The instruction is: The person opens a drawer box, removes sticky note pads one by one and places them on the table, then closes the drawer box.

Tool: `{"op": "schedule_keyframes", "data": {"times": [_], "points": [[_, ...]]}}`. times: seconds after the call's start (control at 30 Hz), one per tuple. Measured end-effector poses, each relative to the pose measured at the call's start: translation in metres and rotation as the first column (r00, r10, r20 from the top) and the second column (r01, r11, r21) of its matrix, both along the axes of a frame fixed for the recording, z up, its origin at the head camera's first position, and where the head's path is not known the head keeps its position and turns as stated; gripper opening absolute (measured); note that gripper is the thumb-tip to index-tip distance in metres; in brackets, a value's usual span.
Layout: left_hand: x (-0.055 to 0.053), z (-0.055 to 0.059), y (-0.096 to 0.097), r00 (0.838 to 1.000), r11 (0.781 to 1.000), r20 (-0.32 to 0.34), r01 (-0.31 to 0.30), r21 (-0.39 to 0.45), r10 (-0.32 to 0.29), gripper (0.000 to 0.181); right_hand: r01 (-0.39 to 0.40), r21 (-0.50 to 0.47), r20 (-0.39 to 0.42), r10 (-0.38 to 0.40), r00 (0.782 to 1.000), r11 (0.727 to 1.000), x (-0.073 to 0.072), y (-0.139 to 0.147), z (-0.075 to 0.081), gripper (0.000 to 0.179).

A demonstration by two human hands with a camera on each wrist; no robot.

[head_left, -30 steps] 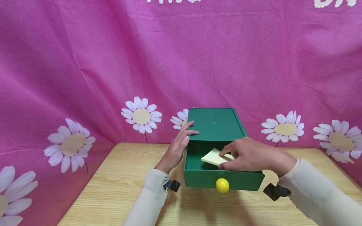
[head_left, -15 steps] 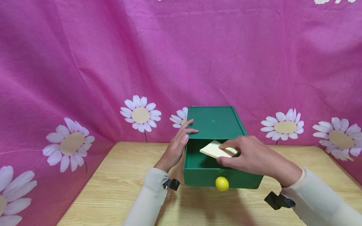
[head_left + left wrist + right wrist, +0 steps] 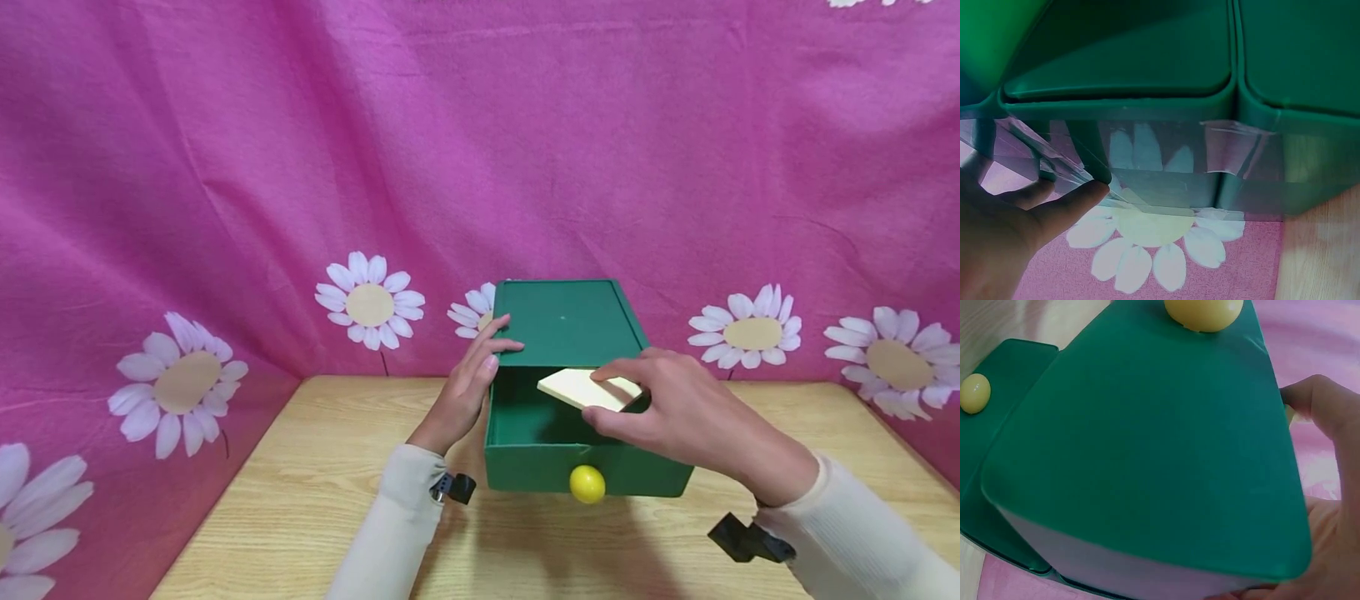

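A pale yellow pad of sticky notes [image 3: 566, 387] is pinched between the thumb and fingers of my right hand [image 3: 686, 412], tilted over the pulled-out green drawer [image 3: 536, 471]. The drawer's front carries a round yellow knob [image 3: 587, 484]. My left hand [image 3: 463, 392] rests at the left edge of the green drawer cabinet [image 3: 570, 321], fingers extended onto its top. In the left wrist view, fingertips touch the cabinet's taped side. From the right wrist, the drawer front [image 3: 1147, 444] hides most of the pad.
The cabinet stands on a light wooden table [image 3: 300, 500]. Behind it hangs a pink cloth [image 3: 525, 150] printed with white daisies. A second drawer with its own yellow knob [image 3: 974, 394] sits below the pulled-out one in the right wrist view.
My right hand has raised the pad of sticky notes out of the drawer's depth and shifted it slightly right. The left hand stays on the cabinet, and the drawer remains pulled out.
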State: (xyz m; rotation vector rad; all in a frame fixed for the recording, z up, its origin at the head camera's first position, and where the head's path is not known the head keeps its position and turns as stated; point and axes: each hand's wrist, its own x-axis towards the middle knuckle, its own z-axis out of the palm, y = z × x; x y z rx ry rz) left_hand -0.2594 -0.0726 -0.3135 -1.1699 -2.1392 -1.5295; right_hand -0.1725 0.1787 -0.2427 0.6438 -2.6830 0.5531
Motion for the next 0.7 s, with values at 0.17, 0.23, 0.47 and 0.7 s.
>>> {"op": "schedule_keyframes", "data": {"times": [0.17,0.23,0.47,0.7], "points": [[0.000,0.000,-0.001,1.000,1.000,0.008,0.004,0.001,-0.004,0.038,0.027,-0.012,-0.016,-0.028,0.999,1.000,0.005,0.002,-0.001,0.044],[0.000,0.001,0.000,1.000,1.000,0.010,0.004,-0.003,-0.004,0.038,0.039,-0.014,-0.028,-0.040,0.999,0.999,0.007,0.003,-0.001,0.044],[-0.013,-0.011,0.000,1.000,1.000,0.010,-0.002,-0.003,0.002,0.039,0.059,-0.022,-0.078,-0.061,0.995,0.998,0.013,0.010,-0.004,0.040],[-0.029,-0.027,-0.001,1.000,1.000,-0.014,-0.006,-0.009,0.006,0.040,0.094,-0.035,-0.112,-0.097,0.989,0.995,0.021,0.018,-0.009,0.041]]}}
